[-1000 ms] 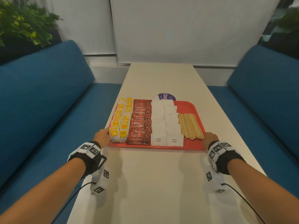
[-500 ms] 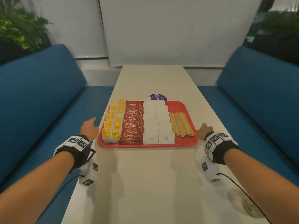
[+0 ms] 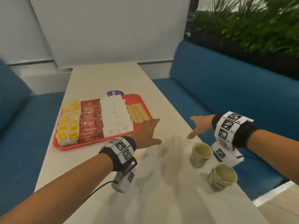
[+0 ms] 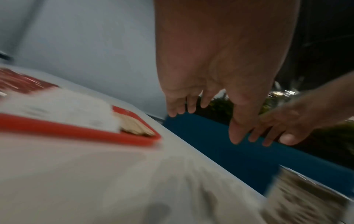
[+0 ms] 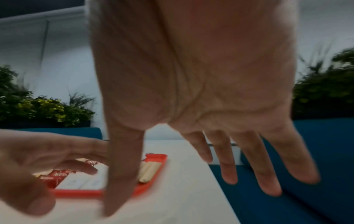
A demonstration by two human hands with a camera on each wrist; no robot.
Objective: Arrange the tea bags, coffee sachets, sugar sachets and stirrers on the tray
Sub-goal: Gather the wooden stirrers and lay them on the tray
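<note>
A red tray (image 3: 139,98) lies on the table left of centre. It carries rows of yellow tea bags (image 3: 68,122), red coffee sachets (image 3: 91,120), white sugar sachets (image 3: 115,117) and wooden stirrers (image 3: 137,113). My left hand (image 3: 148,132) hovers open beside the tray's near right corner, fingers spread, holding nothing. My right hand (image 3: 198,125) is open over the table's right edge, also empty. In the wrist views the left hand (image 4: 210,91) and the right hand (image 5: 210,121) show straight fingers, with the tray (image 5: 155,180) behind.
Two paper cups (image 3: 201,153) (image 3: 221,177) stand near the right edge of the white table (image 3: 105,78). Blue bench seats (image 3: 226,88) flank both sides. A purple round sticker (image 3: 114,93) lies behind the tray. Green plants (image 3: 258,26) fill the right background.
Both hands let go of the tray's near corners and swung to the right. The head view turned right, bringing two paper cups into sight.
</note>
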